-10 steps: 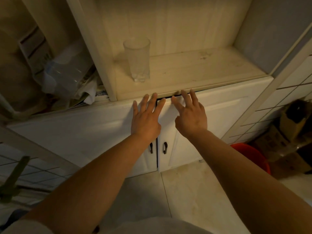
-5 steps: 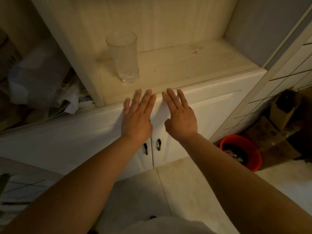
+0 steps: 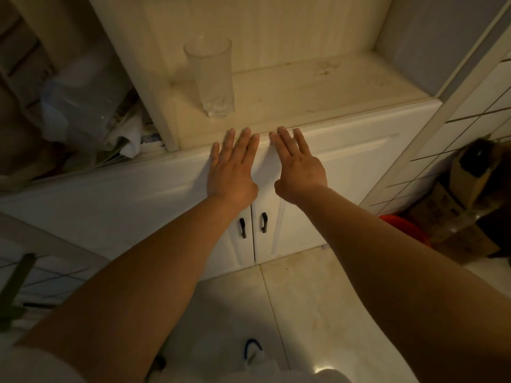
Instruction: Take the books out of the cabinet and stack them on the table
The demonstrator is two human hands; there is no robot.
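We press two flat hands against the cabinet [image 3: 345,161]: our left hand [image 3: 231,168] lies with straight fingers on the left door [image 3: 138,200], our right hand [image 3: 297,164] with straight, slightly spread fingers on the right door [image 3: 359,167]. Neither hand holds anything. Fingertips of both reach the top edge of the doors, just under the shelf [image 3: 304,98]. Both doors look closed, so we see no books; whether any lie inside we cannot tell. Below our wrists sit two dark handles [image 3: 253,223], one on each door, side by side at the seam. One clear glass [image 3: 211,76] stands upright on the shelf, above our left hand. Left of the shelf is a cluttered heap [image 3: 91,106], perhaps plastic and papers; the dim view leaves it unclear. At the right, on the floor, one red bucket [image 3: 406,225] stands beside cardboard boxes [image 3: 456,217].
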